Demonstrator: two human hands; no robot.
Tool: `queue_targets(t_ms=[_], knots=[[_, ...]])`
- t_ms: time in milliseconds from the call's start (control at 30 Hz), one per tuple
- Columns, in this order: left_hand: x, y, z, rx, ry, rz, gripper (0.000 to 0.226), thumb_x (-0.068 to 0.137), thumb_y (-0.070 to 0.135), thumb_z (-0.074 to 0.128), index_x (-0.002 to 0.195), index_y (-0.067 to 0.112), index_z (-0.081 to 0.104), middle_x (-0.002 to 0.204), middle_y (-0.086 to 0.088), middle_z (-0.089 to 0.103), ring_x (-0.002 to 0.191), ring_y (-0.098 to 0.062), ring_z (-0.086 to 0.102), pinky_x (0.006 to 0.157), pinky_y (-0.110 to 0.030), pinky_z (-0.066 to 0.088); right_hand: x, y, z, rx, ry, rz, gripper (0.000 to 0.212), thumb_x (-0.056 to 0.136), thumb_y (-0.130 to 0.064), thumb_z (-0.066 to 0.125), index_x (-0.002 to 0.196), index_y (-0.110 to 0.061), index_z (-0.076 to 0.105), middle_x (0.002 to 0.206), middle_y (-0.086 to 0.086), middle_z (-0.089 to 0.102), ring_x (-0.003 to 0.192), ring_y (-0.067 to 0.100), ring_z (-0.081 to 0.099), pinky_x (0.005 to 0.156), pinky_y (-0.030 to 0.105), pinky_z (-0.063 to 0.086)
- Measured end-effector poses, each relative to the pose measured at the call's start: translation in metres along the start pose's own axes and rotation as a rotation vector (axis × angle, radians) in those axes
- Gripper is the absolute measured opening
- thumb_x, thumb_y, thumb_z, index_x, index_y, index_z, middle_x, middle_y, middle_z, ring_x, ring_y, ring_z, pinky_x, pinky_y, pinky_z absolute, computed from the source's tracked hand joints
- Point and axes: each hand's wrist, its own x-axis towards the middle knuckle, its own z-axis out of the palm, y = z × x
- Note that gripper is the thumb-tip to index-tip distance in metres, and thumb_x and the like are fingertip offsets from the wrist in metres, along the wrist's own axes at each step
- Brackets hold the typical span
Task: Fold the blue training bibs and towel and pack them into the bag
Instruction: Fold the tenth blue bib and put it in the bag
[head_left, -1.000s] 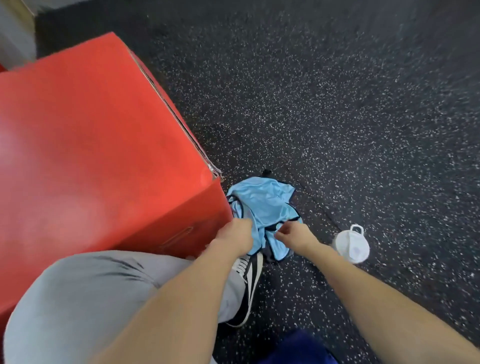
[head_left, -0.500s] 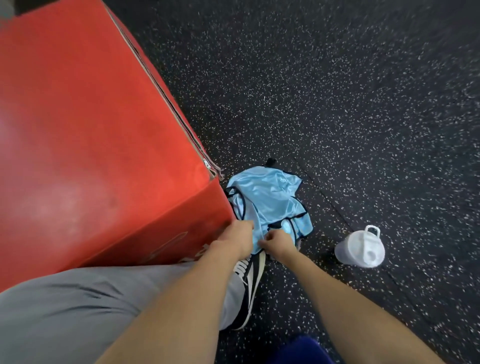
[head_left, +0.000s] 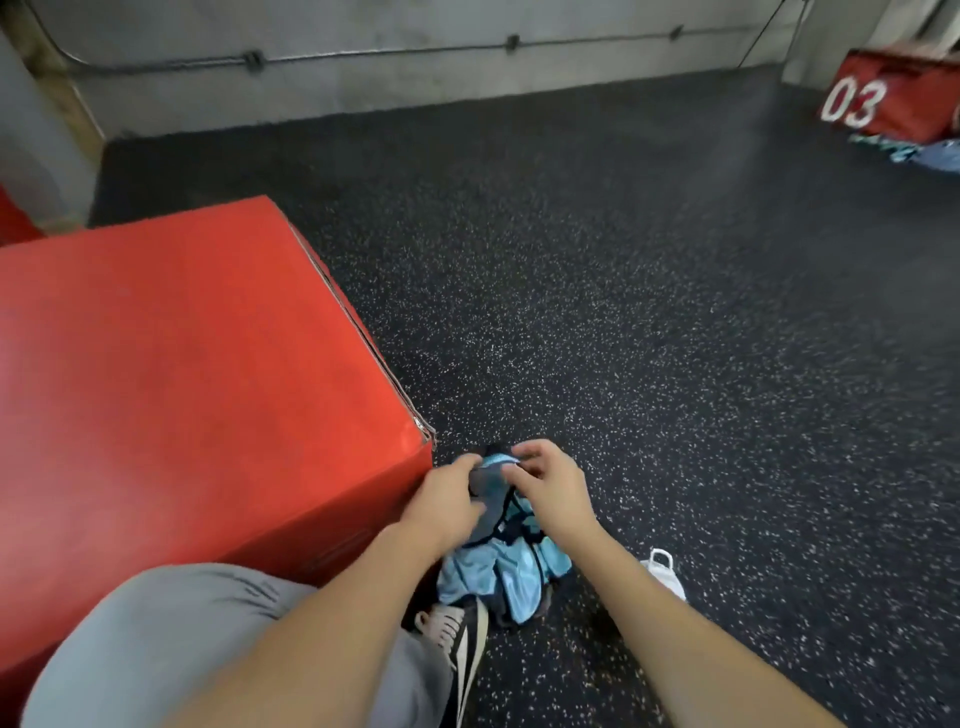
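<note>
Beside the red box (head_left: 208, 374), at 6 o'clock: bib (head_left: 498, 566), now lifted off the floor (head_left: 675, 364). Left hand (head_left: 447, 499) and right hand (head_left: 550, 488) both pinch its top edge; folding can begin. Bag unseen.

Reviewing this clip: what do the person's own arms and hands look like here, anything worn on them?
Both forearms are bare right down to the frame's bottom edge, with no sleeve in view. The left hand and right hand carry no gloves, and no watch, band or ring is visible, though the frame is slightly blurred. The fingers are uncovered. Nothing is marked or strapped on either arm.
</note>
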Motion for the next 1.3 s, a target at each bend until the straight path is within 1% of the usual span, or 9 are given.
queue_targets(t_ms=[133, 233, 300, 433, 633, 733, 867, 1100, 1300], knots=[[-0.019, 0.034, -0.050, -0.125, 0.129, 0.134, 0.061, 0.080, 0.023, 0.078, 0.136, 0.028, 0.055, 0.118, 0.005, 0.070, 0.107, -0.013, 0.065, 0.085, -0.015, 0.043, 0.002, -0.077, -0.027, 0.093, 0.055, -0.170, 0.013, 0.093, -0.015, 0.070, 0.102, -0.021, 0.077, 0.098, -0.008, 0.075, 0.082, 0.013, 0.072, 0.075, 0.025, 0.059], [-0.036, 0.068, -0.095, -0.193, 0.232, 0.209, 0.058, 0.076, 0.037, 0.081, 0.129, 0.035, 0.057, 0.112, 0.011, 0.069, 0.098, -0.008, 0.062, 0.080, -0.019, 0.043, 0.003, -0.140, -0.047, 0.100, 0.083, -0.304, 0.013, 0.090, -0.020, 0.073, 0.098, -0.027, 0.080, 0.097, -0.020, 0.075, 0.093, -0.003, 0.068, 0.086, 0.022, 0.055], [-0.048, 0.089, -0.125, -0.252, 0.322, 0.260, 0.054, 0.074, 0.046, 0.083, 0.122, 0.037, 0.061, 0.107, 0.014, 0.069, 0.097, -0.006, 0.063, 0.082, -0.024, 0.048, 0.001, -0.184, -0.060, 0.152, 0.085, -0.373, 0.014, 0.089, -0.019, 0.075, 0.100, -0.025, 0.080, 0.096, -0.016, 0.076, 0.093, 0.003, 0.071, 0.086, 0.027, 0.058], [-0.078, 0.124, -0.189, -0.279, 0.509, 0.344, 0.030, 0.085, 0.030, 0.077, 0.112, 0.028, 0.065, 0.096, 0.017, 0.067, 0.093, -0.005, 0.060, 0.083, -0.024, 0.047, -0.008, -0.271, -0.082, 0.235, 0.095, -0.524, 0.012, 0.089, -0.012, 0.075, 0.100, -0.015, 0.080, 0.090, -0.003, 0.078, 0.084, 0.019, 0.076, 0.077, 0.032, 0.063], [-0.128, 0.151, -0.299, -0.220, 0.789, 0.413, 0.012, 0.094, 0.023, 0.063, 0.100, 0.022, 0.073, 0.086, 0.015, 0.068, 0.080, -0.002, 0.061, 0.060, -0.003, 0.039, -0.030, -0.387, -0.110, 0.064, 0.150, -0.831, 0.020, 0.088, -0.017, 0.077, 0.108, -0.014, 0.079, 0.101, -0.005, 0.077, 0.090, -0.001, 0.071, 0.087, 0.020, 0.057], [-0.161, 0.161, -0.356, -0.196, 0.895, 0.435, 0.010, 0.095, 0.022, 0.062, 0.102, 0.018, 0.069, 0.090, 0.011, 0.068, 0.084, -0.007, 0.062, 0.067, -0.011, 0.039, -0.046, -0.440, -0.119, -0.173, 0.191, -0.978, 0.028, 0.089, -0.015, 0.076, 0.117, -0.014, 0.075, 0.111, -0.002, 0.075, 0.099, 0.000, 0.068, 0.097, 0.014, 0.049], [-0.205, 0.161, -0.422, -0.154, 0.934, 0.449, 0.013, 0.091, 0.021, 0.070, 0.103, 0.017, 0.073, 0.095, 0.004, 0.072, 0.088, -0.012, 0.064, 0.084, -0.026, 0.049, -0.065, -0.510, -0.123, -0.407, 0.326, -1.137, 0.025, 0.091, -0.018, 0.072, 0.116, -0.015, 0.075, 0.110, -0.001, 0.076, 0.101, 0.013, 0.070, 0.098, 0.032, 0.053], [-0.278, 0.128, -0.504, 0.027, 0.978, 0.386, 0.001, 0.089, 0.026, 0.073, 0.089, 0.026, 0.074, 0.085, 0.008, 0.072, 0.082, -0.008, 0.065, 0.070, -0.019, 0.048, -0.084, -0.608, -0.112, -0.410, 0.522, -1.254, 0.016, 0.096, -0.024, 0.065, 0.105, -0.018, 0.077, 0.093, -0.001, 0.076, 0.085, 0.019, 0.069, 0.083, 0.035, 0.055], [-0.339, 0.102, -0.567, 0.013, 1.185, 0.311, 0.013, 0.088, 0.032, 0.073, 0.087, 0.019, 0.076, 0.073, 0.007, 0.070, 0.060, -0.003, 0.062, 0.063, -0.018, 0.052, -0.101, -0.669, -0.086, -0.404, 0.455, -1.373, 0.018, 0.098, -0.020, 0.062, 0.112, -0.018, 0.073, 0.098, -0.001, 0.075, 0.082, 0.013, 0.067, 0.084, 0.031, 0.055]])
